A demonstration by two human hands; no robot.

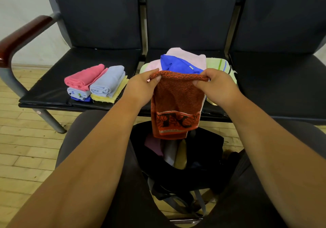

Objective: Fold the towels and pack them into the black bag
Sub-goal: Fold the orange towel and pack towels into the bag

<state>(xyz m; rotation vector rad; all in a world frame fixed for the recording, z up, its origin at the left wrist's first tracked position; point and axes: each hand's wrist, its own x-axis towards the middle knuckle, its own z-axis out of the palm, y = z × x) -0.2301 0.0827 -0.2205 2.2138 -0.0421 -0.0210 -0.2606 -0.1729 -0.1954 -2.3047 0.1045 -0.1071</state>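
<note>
Item: red patterned towel [176, 102], centre of frame, hung by its top edge, its bordered hem dangling just above the open mouth of the black bag [208, 150] at lower centre. Left hand [141, 85] pinched the towel's top-left corner between thumb and fingers. Right hand [216, 85] pinched the top-right corner likewise. Both were closed on cloth and near each other. The bag stood between the person's knees, with several towels visible inside. Folded stack [96, 83], centre left, on the bench seat [49, 88]: pink, pale blue, yellow, blue. Unfolded pile [181, 62], upper centre behind the hands: pink, blue, green-striped. Hazards, as judged: both pinches looked shallow, so a slip would likely drop the towel unfolded into the bag. Mismatched corners would give a skewed fold, and the hanging hem could catch on the bag's rim.
</note>
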